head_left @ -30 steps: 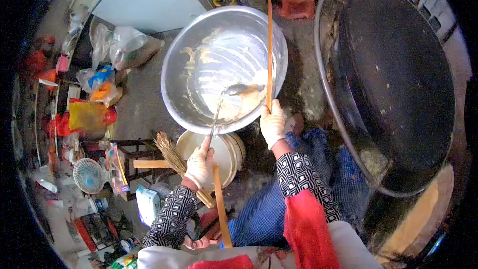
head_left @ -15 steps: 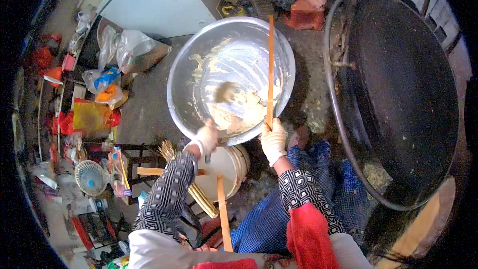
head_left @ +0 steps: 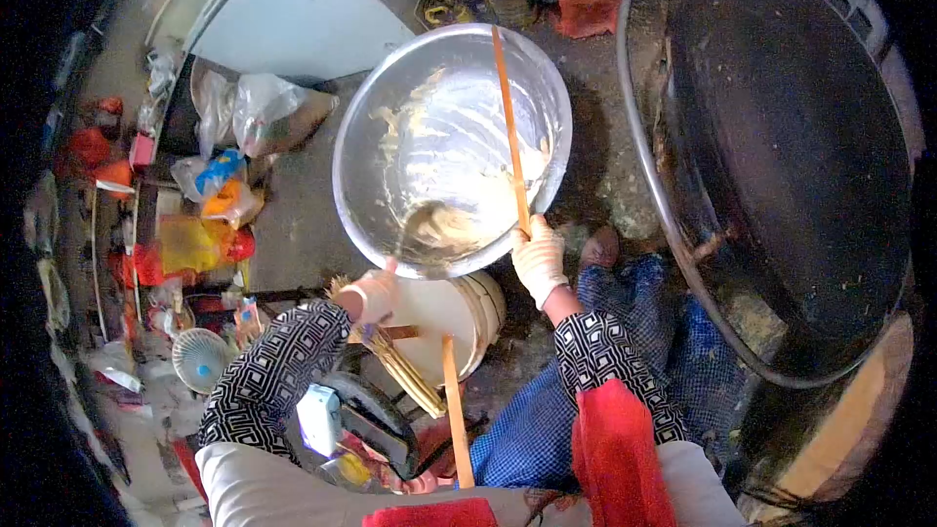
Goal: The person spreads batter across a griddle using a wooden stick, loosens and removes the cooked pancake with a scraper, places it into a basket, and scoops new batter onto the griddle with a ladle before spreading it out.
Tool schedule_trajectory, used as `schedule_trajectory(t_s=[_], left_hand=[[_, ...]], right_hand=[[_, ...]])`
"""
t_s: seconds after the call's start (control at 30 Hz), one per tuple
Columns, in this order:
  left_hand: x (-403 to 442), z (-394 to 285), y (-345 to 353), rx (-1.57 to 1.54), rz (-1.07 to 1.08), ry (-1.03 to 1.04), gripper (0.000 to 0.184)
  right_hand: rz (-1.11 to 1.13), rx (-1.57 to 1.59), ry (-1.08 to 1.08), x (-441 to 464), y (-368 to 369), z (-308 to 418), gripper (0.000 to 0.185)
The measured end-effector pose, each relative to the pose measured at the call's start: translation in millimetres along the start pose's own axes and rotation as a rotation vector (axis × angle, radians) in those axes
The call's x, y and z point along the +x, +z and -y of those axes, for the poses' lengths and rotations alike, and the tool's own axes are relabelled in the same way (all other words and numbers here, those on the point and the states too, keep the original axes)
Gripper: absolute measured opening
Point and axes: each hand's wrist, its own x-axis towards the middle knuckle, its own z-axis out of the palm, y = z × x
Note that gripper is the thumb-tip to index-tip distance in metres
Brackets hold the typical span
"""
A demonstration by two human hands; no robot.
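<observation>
A large metal basin (head_left: 363, 151) tilts toward me, its inner wall smeared with pale batter (head_left: 532, 161). My gloved right hand (head_left: 540, 259), at the near right rim, is closed round the lower end of a long flat orange-brown wooden strip (head_left: 509, 117). The strip stretches over the basin to its far rim. My left hand (head_left: 374, 295), also gloved and smeared by motion, is at the near left rim with its fingers curled. A brownish blur beyond it in the basin moves too fast to name. Whatever the left hand grips is unclear.
A white bucket (head_left: 488, 317) stands under the near rim, with a straw broom (head_left: 405, 376) and another wooden strip (head_left: 457, 420) beside it. At right leans a huge dark wok (head_left: 791, 166). Plastic bags (head_left: 268, 112) and a small fan (head_left: 200, 361) lie left.
My left hand has drawn back left and toward me, and the brown blur has shifted nearer the close rim. The strip in my right hand now leans more to the left.
</observation>
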Motion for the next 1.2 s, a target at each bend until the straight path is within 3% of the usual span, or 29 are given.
schedule_trajectory(t_s=[0.07,0.1,0.17,0.23,0.27,0.33,0.37,0.43,0.47,0.5,0.53,0.57,0.7,0.73,0.83,0.87,0.9,0.93,0.97,1.0,1.03,1.07,1.1,1.17,1.2], left_hand=[[-10.6,-3.8,19.2,-0.453,0.133,0.148,0.054],[-22.5,-12.5,28.2,-0.56,0.137,0.2,0.049],[-55.5,-31.6,25.4,-0.643,0.082,0.291,0.059],[-42.6,-23.7,32.0,-0.802,0.021,0.303,0.062],[0.8,5.7,42.1,-0.729,-0.13,0.347,0.062],[12.6,11.8,42.9,-0.559,-0.347,0.166,0.061],[27.2,9.6,34.4,-0.307,-0.389,0.042,0.054],[35.5,-2.9,40.8,-0.473,-0.222,-0.006,0.052],[51.9,-2.0,55.4,-0.616,-0.101,0.119,0.059],[67.5,-1.5,69.8,-0.766,0.041,0.225,0.069],[54.6,-24.1,67.8,-1.194,0.222,0.142,0.06],[8.3,-66.7,65.8,-0.708,-0.078,0.375,0.058],[56.9,-96.9,42.8,-0.132,-0.581,0.548,0.061],[50.0,-112.5,28.1,-0.206,-0.486,0.458,0.062],[65.2,-128.3,19.6,0.248,-0.46,0.453,0.065],[89.0,-106.7,44.3,0.389,-0.688,0.622,0.065],[72.8,-86.8,55.4,0.438,-0.788,0.732,0.064],[24.3,-89.6,39.9,0.349,-0.401,0.543,0.064],[19.4,-57.9,48.8,0.36,-0.429,0.616,0.064],[42.4,-20.2,61.1,0.373,-0.558,0.742,0.065],[20.6,-24.8,45.3,0.293,-0.427,0.595,0.064],[-1.4,-29.5,29.5,0.225,-0.315,0.438,0.063],[11.7,-10.7,35.8,0.273,-0.454,0.503,0.062],[26.2,-38.0,27.9,0.174,-0.529,0.478,0.06],[34.8,-58.3,19.8,0.124,-0.569,0.463,0.06]], right_hand=[[-0.013,0.158,0.076,2.2,21.4,-19.8,0.028],[-0.046,0.139,0.038,1.6,21.3,-19.7,0.027],[-0.116,0.096,-0.035,0.2,20.8,-18.7,0.027],[-0.316,-0.146,-0.301,-4.8,2.5,-2.3,0.028],[-0.053,-0.223,-0.124,-5.2,-15.0,14.5,0.034],[0.008,-0.227,-0.079,-5.2,-26.5,25.4,0.036],[0.041,-0.226,-0.058,-4.9,-28.1,28.6,0.038],[-0.075,-0.164,-0.136,-6.1,-14.8,16.2,0.032],[-0.13,-0.131,-0.173,-6.6,-6.6,7.4,0.029],[-0.001,-0.036,-0.023,-2.4,-7.1,6.0,0.025],[0.115,0.041,0.138,1.7,-8.1,5.2,0.022],[0.083,0.035,0.05,2.6,-19.5,14.9,0.021],[-0.045,0.034,-0.036,5.0,-35.6,31.6,0.02],[-0.08,0.022,-0.065,5.5,-31.5,25.2,0.021],[-0.063,-0.067,-0.119,10.4,-19.2,-9.9,0.028],[-0.055,-0.09,-0.13,8.6,-14.3,-20.1,0.03],[-0.071,-0.295,-0.186,8.8,-7.5,-24.4,0.032],[-0.093,-0.499,-0.233,5.7,-1.7,-28.3,0.034],[-0.151,-0.866,-0.456,10.8,2.0,-38.1,0.035],[-0.368,-1.375,-0.676,15.7,5.6,-48.0,0.037],[-0.668,-1.723,-0.849,20.7,10.5,-60.3,0.039],[-0.497,-1.295,-0.669,17.2,21.8,-70.2,0.039],[-0.556,-1.618,-0.767,16.1,2.9,-49.8,0.038],[-0.871,-2.274,-1.0,13.3,-38.2,-2.4,0.036],[-0.835,-2.295,-0.96,9.7,-37.4,3.5,0.036]])
